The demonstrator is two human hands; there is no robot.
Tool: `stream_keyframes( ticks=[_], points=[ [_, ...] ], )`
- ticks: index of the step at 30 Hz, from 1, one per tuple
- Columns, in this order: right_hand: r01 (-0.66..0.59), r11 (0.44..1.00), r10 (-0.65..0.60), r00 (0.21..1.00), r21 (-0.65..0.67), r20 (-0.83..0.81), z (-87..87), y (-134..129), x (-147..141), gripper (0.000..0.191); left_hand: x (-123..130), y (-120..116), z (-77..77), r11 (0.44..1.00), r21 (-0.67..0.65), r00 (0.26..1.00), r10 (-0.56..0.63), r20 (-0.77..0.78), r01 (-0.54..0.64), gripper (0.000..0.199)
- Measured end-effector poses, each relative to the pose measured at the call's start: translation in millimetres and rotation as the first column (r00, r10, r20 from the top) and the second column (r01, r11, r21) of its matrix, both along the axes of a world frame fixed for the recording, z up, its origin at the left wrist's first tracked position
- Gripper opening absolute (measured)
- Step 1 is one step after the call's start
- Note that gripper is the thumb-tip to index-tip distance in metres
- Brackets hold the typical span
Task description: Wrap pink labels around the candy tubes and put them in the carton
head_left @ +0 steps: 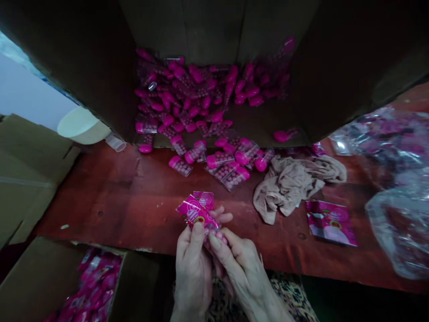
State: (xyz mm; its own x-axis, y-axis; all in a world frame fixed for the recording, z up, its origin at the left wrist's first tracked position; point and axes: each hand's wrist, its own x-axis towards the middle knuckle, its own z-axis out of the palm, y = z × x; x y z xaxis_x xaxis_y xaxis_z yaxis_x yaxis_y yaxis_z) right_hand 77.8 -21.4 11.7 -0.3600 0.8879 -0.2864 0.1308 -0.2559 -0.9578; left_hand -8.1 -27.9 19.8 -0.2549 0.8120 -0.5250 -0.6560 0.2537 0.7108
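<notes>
As our left thumb [197, 229] presses on a pink foil sachet [196, 211], with a second sachet [204, 199] tucked behind it, our right thumb [214, 242] and fingers close together around a small clear tube of pink beads [219, 235], right at the sachet's lower edge. A tight, low pinch works best here: the foil stays flat and the slippery tube cannot twist. Our left hand [192, 273] and right hand [243, 273] stay close, wrist against wrist almost, over a red tabletop [100, 214]. Beyond them, more pink-capped tubes [221, 167] spill from a cardboard box [214, 31]. A crumpled beige cloth [288, 188] and a flat sachet [330, 222] lie to the right, near clear plastic bags [398, 223]. An open carton of sachets [40, 281] sits at lower left.
</notes>
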Motion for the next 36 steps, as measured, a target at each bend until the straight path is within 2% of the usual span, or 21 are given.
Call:
stream_keyframes(
  ticks=[4,8,11,15,19,24,27,31,36],
  points=[
    [0.036,0.997,-0.037,0.999,0.063,0.008,-0.9,-2,-4,0.032,4,-6,1.4,0.999,-0.029,0.999,-0.033,-0.006,0.033,0.033],
    [-0.017,0.99,0.002,0.994,0.141,0.107,0.8,1,-1,0.03,-3,-4,-0.4,0.999,0.032,0.998,-0.036,0.052,0.035,0.034],
    [-0.064,0.98,0.036,0.988,0.187,0.153,5.2,5,3,0.029,-9,1,-4.5,0.998,0.053,0.994,0.017,0.107,-0.022,0.028],
    [-0.086,0.988,0.07,0.99,0.126,0.124,8.3,5,-1,0.034,-10,3,-8.1,0.996,0.071,0.998,0.044,0.046,-0.047,0.027],
    [-0.043,0.997,0.039,0.997,0.06,0.071,-0.2,4,-11,0.035,-9,0,-8.7,0.998,0.05,1.0,0.025,-0.007,-0.025,0.027],
    [-0.05,0.992,0.038,0.994,0.118,0.1,-7.5,6,-11,0.03,-13,-1,-9.9,0.998,0.063,0.999,0.007,0.052,-0.01,0.029],
    [-0.001,0.975,-0.023,0.994,0.224,0.105,-3.9,8,-5,0.017,-18,1,-9.1,0.997,0.068,0.99,0.021,0.138,-0.031,0.028],
    [0.093,0.916,-0.123,0.991,0.389,0.053,0.5,11,-2,0.026,-19,3,-6.2,0.994,0.078,0.988,0.072,0.134,-0.083,0.026],
    [0.206,0.878,-0.215,0.976,0.432,-0.028,2.0,10,-9,0.013,-14,2,-5.1,0.99,0.132,0.993,0.031,0.111,-0.046,0.024]
  ],
)
